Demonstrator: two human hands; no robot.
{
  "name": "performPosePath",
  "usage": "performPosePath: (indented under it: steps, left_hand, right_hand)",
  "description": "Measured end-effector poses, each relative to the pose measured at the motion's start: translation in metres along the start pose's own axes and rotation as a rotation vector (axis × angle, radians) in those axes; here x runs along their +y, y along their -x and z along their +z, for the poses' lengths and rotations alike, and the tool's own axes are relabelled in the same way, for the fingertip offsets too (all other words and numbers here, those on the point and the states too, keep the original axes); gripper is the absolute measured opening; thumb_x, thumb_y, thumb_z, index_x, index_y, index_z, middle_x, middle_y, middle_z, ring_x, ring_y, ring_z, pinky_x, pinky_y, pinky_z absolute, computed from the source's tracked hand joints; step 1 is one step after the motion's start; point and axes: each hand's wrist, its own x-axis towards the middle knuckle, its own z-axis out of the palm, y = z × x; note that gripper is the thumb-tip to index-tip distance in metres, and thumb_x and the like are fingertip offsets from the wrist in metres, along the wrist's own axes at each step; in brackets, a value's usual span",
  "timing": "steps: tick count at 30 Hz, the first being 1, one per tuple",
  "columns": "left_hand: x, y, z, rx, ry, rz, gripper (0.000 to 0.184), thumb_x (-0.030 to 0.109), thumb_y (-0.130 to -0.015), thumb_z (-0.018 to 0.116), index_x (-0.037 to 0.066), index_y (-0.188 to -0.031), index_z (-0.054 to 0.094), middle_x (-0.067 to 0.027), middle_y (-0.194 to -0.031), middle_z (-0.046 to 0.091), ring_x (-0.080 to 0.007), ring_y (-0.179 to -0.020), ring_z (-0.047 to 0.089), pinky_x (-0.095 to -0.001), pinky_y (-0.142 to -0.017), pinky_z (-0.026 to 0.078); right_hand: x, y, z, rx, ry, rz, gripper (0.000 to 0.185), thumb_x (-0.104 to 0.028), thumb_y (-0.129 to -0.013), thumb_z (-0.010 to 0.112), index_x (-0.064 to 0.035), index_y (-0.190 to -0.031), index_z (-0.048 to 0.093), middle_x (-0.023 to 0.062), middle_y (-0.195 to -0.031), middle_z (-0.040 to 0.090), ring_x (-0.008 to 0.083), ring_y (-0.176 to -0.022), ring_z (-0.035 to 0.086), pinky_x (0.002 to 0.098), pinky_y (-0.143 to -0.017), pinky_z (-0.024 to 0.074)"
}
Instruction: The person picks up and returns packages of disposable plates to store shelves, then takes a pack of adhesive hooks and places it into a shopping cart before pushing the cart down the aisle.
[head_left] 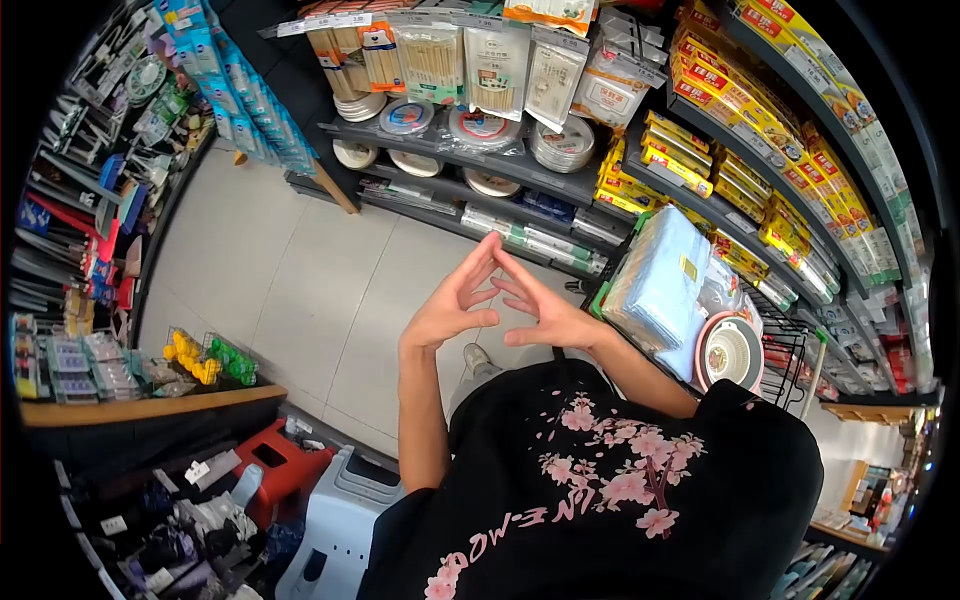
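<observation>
In the middle of the head view my left hand (452,305) and my right hand (552,312) meet at the fingertips, forming a pointed shape. The fingers of both are stretched out and spread, with nothing in them. Just right of my right hand stands a dark wire shopping cart (790,345) with green edging. In it lie a light blue folded textile pack (655,285) and a round pink-and-white tub (729,352) with a pale inner piece. The tub is beside the pack, and neither hand touches the cart's contents.
Ahead, a shelf (560,180) carries disposable plates below hanging chopstick packs (430,58). Yellow boxes (735,90) line the curved right shelf. Kitchen tools (85,210) hang at left. A light blue plastic stool (340,520) and a red stool (280,465) stand lower left. Pale tiles (330,265) cover the floor.
</observation>
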Motion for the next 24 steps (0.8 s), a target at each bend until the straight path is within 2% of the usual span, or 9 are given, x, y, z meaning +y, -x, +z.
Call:
performPosePath:
  steps: [2,3,5,12,15,17,18,21,24]
  left_hand:
    - [-0.019,-0.006,0.015,-0.06,0.062,0.002,0.117,0.011,-0.072,0.087,0.016,-0.16,0.011,-0.008,-0.166,0.008,-0.0299,-0.152,0.011,-0.0501,-0.117,0.025]
    - [0.02,-0.008,-0.049,-0.06,-0.054,-0.059,0.117,0.011,-0.072,0.087,0.016,-0.16,0.011,-0.008,-0.166,0.008,-0.0299,-0.152,0.011,-0.0501,-0.117,0.025]
    - [0.003,-0.031,-0.041,-0.056,0.052,-0.071,0.115,0.009,-0.073,0.086,0.016,-0.16,0.011,-0.0083,-0.166,0.008,-0.0299,-0.152,0.012,-0.0502,-0.117,0.026]
    - [-0.01,-0.115,-0.053,-0.148,-0.107,-0.194,0.103,0.013,-0.082,0.08,0.014,-0.159,0.014,-0.0093,-0.166,0.01,-0.0293,-0.151,0.016,-0.0474,-0.117,0.027]
    - [-0.022,-0.159,-0.067,-0.108,-0.054,-0.194,0.084,0.018,-0.089,0.074,0.01,-0.156,0.026,-0.0123,-0.162,0.024,-0.0284,-0.149,0.024,-0.0425,-0.116,0.03]
    - [-0.024,-0.198,-0.071,-0.023,-0.073,-0.304,0.066,0.021,-0.094,0.069,0.006,-0.15,0.039,-0.0156,-0.154,0.039,-0.0264,-0.143,0.036,-0.0381,-0.113,0.034]
    - [-0.031,-0.218,-0.074,0.017,-0.142,-0.327,0.059,0.023,-0.095,0.068,0.004,-0.146,0.046,-0.0172,-0.147,0.048,-0.0229,-0.134,0.047,-0.0353,-0.107,0.04]
    - [-0.059,-0.305,-0.088,0.049,-0.371,-0.47,0.052,0.026,-0.096,0.065,0.006,-0.142,0.051,-0.0118,-0.139,0.057,-0.021,-0.123,0.056,-0.0344,-0.1,0.046]
    - [-0.115,-0.371,-0.119,0.114,-0.455,-0.319,0.045,0.026,-0.094,0.067,0.002,-0.132,0.06,-0.014,-0.121,0.068,-0.0185,-0.105,0.063,-0.0308,-0.091,0.049]
  right_hand:
    - [0.001,0.024,-0.003,0.047,0.06,0.056,0.122,-0.021,-0.078,0.085,-0.0145,-0.159,-0.006,0.0093,-0.166,-0.004,0.033,-0.151,0.014,0.0489,-0.12,0.0225]
    - [0.014,-0.049,0.008,0.048,-0.015,-0.051,0.122,-0.021,-0.078,0.085,-0.0145,-0.159,-0.006,0.0093,-0.166,-0.004,0.033,-0.151,0.014,0.0489,-0.12,0.0225]
    - [0.014,-0.042,-0.01,0.143,0.035,-0.03,0.122,-0.026,-0.078,0.086,-0.0146,-0.159,-0.004,0.0151,-0.165,-0.003,0.038,-0.149,0.018,0.0501,-0.119,0.025]
    - [0.037,-0.052,-0.06,0.368,0.013,0.019,0.123,-0.031,-0.077,0.087,-0.0134,-0.159,-0.003,0.0163,-0.165,0.001,0.0386,-0.148,0.019,0.0511,-0.118,0.0255]
    - [0.042,-0.063,-0.098,0.44,0.024,0.019,0.123,-0.033,-0.076,0.087,-0.0126,-0.159,-0.001,0.0173,-0.164,0.007,0.0384,-0.148,0.021,0.0506,-0.118,0.026]
    - [0.056,-0.072,-0.137,0.512,0.114,0.089,0.12,-0.035,-0.076,0.086,-0.0122,-0.159,0.002,0.018,-0.163,0.012,0.0392,-0.147,0.025,0.051,-0.117,0.0281]
    - [0.06,-0.077,-0.157,0.579,0.134,0.088,0.112,-0.039,-0.077,0.084,-0.0073,-0.158,0.012,0.0212,-0.16,0.021,0.0381,-0.145,0.029,0.0475,-0.116,0.0307]
    - [0.118,-0.101,-0.261,0.807,0.431,0.146,0.103,-0.042,-0.079,0.081,-0.0016,-0.154,0.023,0.0247,-0.156,0.029,0.0362,-0.145,0.031,0.0422,-0.115,0.0318]
    - [0.137,-0.125,-0.329,0.897,0.319,0.256,0.096,-0.04,-0.079,0.079,0.0023,-0.15,0.029,0.0274,-0.153,0.034,0.036,-0.145,0.031,0.0382,-0.116,0.0305]
